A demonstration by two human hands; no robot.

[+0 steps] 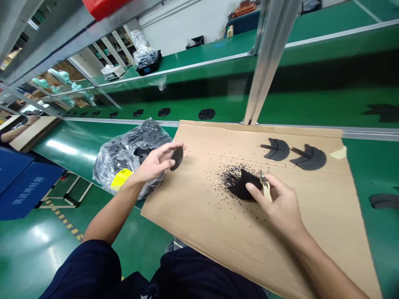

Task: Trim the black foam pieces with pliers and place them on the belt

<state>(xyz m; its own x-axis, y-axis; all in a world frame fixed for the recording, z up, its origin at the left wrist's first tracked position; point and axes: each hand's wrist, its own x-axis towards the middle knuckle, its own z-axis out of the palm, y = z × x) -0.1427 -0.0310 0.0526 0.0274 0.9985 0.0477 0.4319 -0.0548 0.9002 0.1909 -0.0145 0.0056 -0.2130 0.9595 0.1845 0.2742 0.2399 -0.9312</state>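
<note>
My left hand (155, 163) pinches a flat, rounded black piece (177, 159) between thumb and fingers, above the cardboard's left edge. In my right hand (283, 204) is a pair of cutting pliers (267, 191) with cream handles. The same hand's thumb lies over a black pointed flat piece (245, 186); whether it grips or only presses that piece I cannot tell. Tiny black scraps (229, 177) are scattered around it. Two black fan-shaped pieces with short stems, one (278, 149) left of the other (311, 158), lie at the back right.
Brown cardboard (199, 216) covers the green bench. Left of it sits a clear plastic bag (107, 155) of black parts with a yellow label. Behind, a conveyor belt (183, 93) carries several black pieces past a metal post (264, 62). Another person's arm (15, 132) shows far left.
</note>
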